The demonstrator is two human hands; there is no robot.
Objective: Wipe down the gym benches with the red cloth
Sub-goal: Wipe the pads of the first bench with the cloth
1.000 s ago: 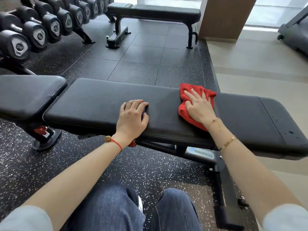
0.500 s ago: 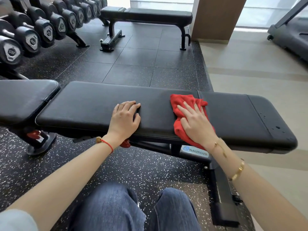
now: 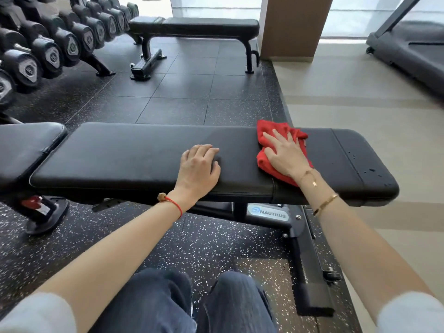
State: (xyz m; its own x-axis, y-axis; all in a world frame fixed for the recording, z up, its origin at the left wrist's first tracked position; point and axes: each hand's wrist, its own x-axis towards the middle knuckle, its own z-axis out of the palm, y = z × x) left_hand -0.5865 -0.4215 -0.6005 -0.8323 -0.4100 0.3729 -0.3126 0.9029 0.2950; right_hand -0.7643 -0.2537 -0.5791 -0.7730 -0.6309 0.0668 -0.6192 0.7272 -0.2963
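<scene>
A long black padded gym bench [image 3: 134, 155] runs across the view in front of my knees. The red cloth [image 3: 271, 135] lies crumpled on its right part, and my right hand [image 3: 287, 155] presses flat on it with fingers spread. My left hand [image 3: 199, 169] rests palm down on the bare pad just left of the cloth, fingers together and curled over the surface, holding nothing. Small water drops [image 3: 371, 169] dot the bench's far right end. A second black bench [image 3: 204, 25] stands farther back.
A rack of black dumbbells [image 3: 55, 44] lines the back left. The bench's separate pad [image 3: 21, 150] is at far left. A brown pillar [image 3: 293, 27] and a treadmill [image 3: 413, 46] stand at the back right. The bench's steel base [image 3: 310, 265] extends toward my feet.
My right hand slid the red cloth from the near edge of the pad toward the far edge. My left hand stayed in place on the bench.
</scene>
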